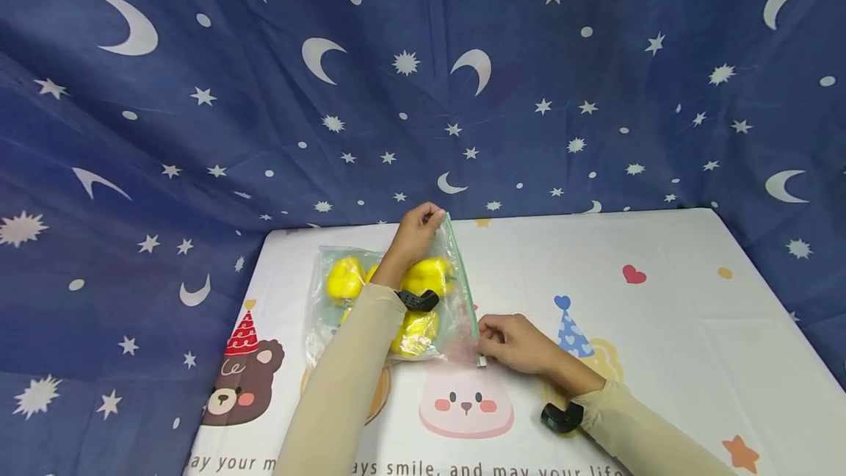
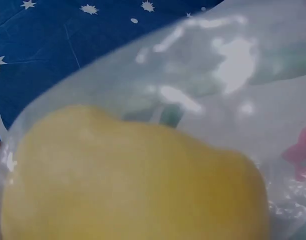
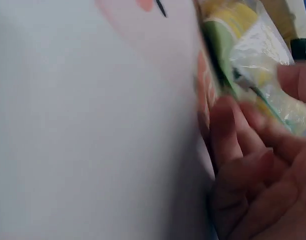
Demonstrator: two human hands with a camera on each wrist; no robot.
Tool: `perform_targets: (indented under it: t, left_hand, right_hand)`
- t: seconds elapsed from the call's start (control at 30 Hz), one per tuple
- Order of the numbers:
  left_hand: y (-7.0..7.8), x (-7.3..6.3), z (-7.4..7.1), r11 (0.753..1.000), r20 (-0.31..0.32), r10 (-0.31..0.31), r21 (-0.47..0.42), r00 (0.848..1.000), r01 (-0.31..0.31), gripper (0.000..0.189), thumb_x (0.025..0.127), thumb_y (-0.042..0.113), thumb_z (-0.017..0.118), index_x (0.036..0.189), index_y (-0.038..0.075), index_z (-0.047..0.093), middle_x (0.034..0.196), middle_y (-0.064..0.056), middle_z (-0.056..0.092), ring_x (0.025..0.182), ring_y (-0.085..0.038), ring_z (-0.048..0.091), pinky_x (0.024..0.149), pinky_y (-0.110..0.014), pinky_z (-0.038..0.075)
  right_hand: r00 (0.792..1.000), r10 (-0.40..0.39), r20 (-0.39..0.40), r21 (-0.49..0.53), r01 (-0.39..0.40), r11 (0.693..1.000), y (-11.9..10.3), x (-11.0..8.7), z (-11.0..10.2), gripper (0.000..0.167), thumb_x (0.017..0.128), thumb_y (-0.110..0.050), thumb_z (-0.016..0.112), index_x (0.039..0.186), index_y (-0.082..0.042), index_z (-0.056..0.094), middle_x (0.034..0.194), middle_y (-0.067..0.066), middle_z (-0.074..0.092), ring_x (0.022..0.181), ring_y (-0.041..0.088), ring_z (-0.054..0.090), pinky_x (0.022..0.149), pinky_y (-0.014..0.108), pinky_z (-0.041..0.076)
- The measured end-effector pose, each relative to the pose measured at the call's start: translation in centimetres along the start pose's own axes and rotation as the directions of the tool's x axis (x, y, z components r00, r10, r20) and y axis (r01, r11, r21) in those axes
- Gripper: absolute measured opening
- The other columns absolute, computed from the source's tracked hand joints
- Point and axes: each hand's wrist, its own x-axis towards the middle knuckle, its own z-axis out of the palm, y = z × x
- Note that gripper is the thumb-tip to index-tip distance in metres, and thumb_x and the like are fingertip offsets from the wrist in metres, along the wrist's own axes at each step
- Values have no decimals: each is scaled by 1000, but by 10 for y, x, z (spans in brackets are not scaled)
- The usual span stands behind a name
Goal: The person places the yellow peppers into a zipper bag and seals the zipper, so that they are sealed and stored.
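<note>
A clear zip bag point(image 1: 452, 318) lies flat on the table with several yellow bell peppers point(image 1: 346, 280) inside. Its green zip strip point(image 1: 462, 270) runs along the right side, ending in a white slider point(image 1: 481, 361) at the near end. My left hand point(image 1: 416, 235) pinches the far end of the strip, its forearm crossing over the bag and hiding some peppers. At the near end, just above the slider, my right hand point(image 1: 518, 344) pinches the strip between curled fingers and thumb. One pepper point(image 2: 133, 180) under the plastic fills much of the left wrist view.
A white tablecloth point(image 1: 661, 358) printed with cartoon animals, hearts and lettering covers the table. Behind and to the left hangs a dark blue curtain point(image 1: 396, 138) with moons and stars. Each wrist wears a black camera mount, one being the right mount point(image 1: 562, 418).
</note>
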Motion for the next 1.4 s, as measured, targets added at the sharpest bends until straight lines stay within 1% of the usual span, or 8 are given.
perform_targets:
  t: [0.1, 0.23, 0.4, 0.57, 0.77, 0.97, 1.17, 1.4]
  left_hand:
    - [0, -1, 1, 1000, 5, 1, -23, 1000, -1, 25, 107, 34, 54, 99, 12, 63, 91, -1, 52, 86, -18, 49, 80, -32, 42]
    - [0, -3, 3, 1000, 20, 15, -11, 1000, -15, 24, 106, 34, 56, 102, 12, 66, 95, -1, 58, 89, -17, 52, 82, -30, 44]
    - [6, -6, 1, 998, 61, 16, 55, 998, -20, 27, 107, 37, 54, 113, 15, 69, 105, -2, 66, 98, -20, 60, 92, -35, 51]
    - [11, -10, -1, 990, 125, -3, 143, 992, -15, 37, 107, 40, 52, 131, 15, 65, 119, -3, 69, 113, -25, 64, 104, -43, 51]
    - [11, -16, -3, 928, 234, 40, 351, 972, -123, 42, 108, 31, 51, 144, 10, 57, 134, -9, 66, 116, -29, 66, 104, -42, 52]
    - [15, -27, -10, 870, 234, 59, 464, 970, -165, 38, 107, 27, 53, 137, 7, 63, 128, -7, 68, 113, -25, 66, 101, -40, 53]
    - [18, -39, -20, 820, 248, 58, 541, 967, -188, 35, 106, 29, 54, 132, 10, 67, 128, -5, 69, 113, -23, 66, 102, -40, 53]
    - [13, -55, -31, 811, 226, 61, 557, 972, -180, 33, 106, 30, 56, 130, 12, 69, 132, -4, 67, 123, -26, 63, 109, -44, 48]
  right_hand:
    - [992, 89, -85, 70, -83, 994, -2, 11, 0, 15, 103, -33, 62, 98, -19, 68, 67, 1, 68, 59, 14, 62, 57, 22, 46]
    - [982, 128, -138, 139, -109, 984, -4, 22, 0, 18, 104, -33, 60, 99, -17, 66, 66, 7, 68, 60, 22, 64, 57, 22, 43]
    - [979, 139, -151, 160, -114, 980, -6, 23, -3, 16, 103, -27, 62, 92, -15, 64, 67, 11, 67, 54, 13, 52, 52, 21, 36]
    - [974, 180, -136, 271, -138, 953, -3, 14, -11, 18, 103, -24, 62, 93, -10, 63, 67, 21, 62, 49, 8, 43, 46, 19, 33]
    - [969, 211, -128, 320, -161, 934, 5, 0, -23, 18, 103, -24, 62, 95, -7, 61, 69, 25, 60, 47, 15, 45, 42, 24, 41]
    - [973, 209, -99, 358, -162, 920, 16, -14, -37, 25, 104, -26, 61, 98, -2, 58, 69, 20, 59, 49, 19, 54, 45, 31, 52]
    - [960, 280, -20, 429, -245, 870, 23, -31, -54, 31, 105, -29, 59, 106, 2, 54, 72, 9, 56, 55, 15, 61, 56, 34, 61]
    - [964, 266, 21, 487, -242, 839, 39, -50, -76, 32, 107, -26, 55, 106, 5, 50, 75, 6, 51, 60, 11, 61, 63, 37, 64]
